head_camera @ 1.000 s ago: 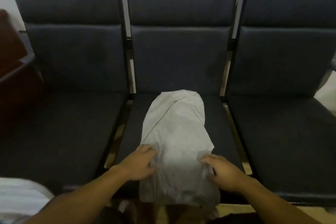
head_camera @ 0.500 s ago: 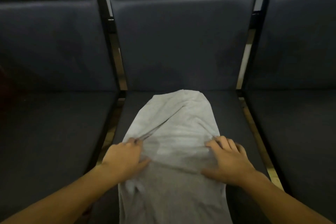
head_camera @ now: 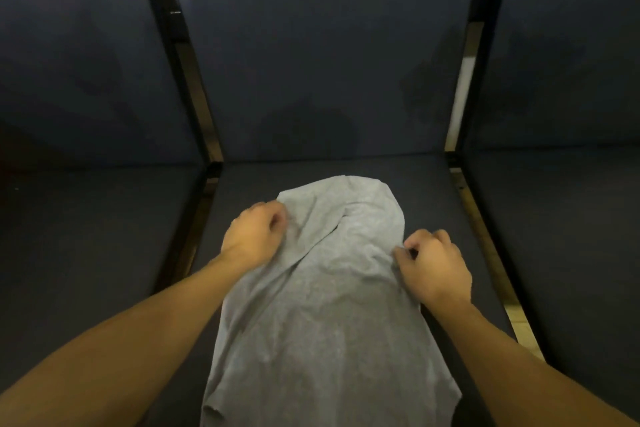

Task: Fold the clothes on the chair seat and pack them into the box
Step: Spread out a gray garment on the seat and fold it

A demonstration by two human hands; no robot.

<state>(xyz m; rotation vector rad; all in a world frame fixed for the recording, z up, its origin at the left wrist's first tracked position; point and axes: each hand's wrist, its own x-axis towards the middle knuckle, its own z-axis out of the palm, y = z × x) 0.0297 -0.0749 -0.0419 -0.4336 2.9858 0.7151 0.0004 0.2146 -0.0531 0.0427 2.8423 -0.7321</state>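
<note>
Left chair seat (head_camera: 86, 236): dark padded seat, nothing seen on it; a dark metal frame rail divides it from its neighbour. Left hand (head_camera: 254, 237): fingers curled, pinching the left edge of the grey garment (head_camera: 322, 315) near that garment's far end, over the left part of the middle seat. Middle chair seat (head_camera: 460, 263): carries the garment, which lies lengthwise from close to the seat's back edge to the front edge and hangs over it toward the viewer; the cloth looks already narrowed into a long strip, with a diagonal crease running from the far end toward the left hand. Right hand (head_camera: 434, 270): fingers curled, gripping the right edge of the garment, slightly nearer the front edge than the left hand. Right chair seat (head_camera: 571, 253): dark, partly in view. Box: not in view. Step in hand, as judged: taking hold of the far portion to fold it toward the front. Risks: the two grips sit at uneven depth, so the fold line may come out slanted; the thin, limp knit may bunch along the existing crease and fold in a lump; the overhanging portion may drag the whole garment off the front edge once the far end is lifted.
</note>
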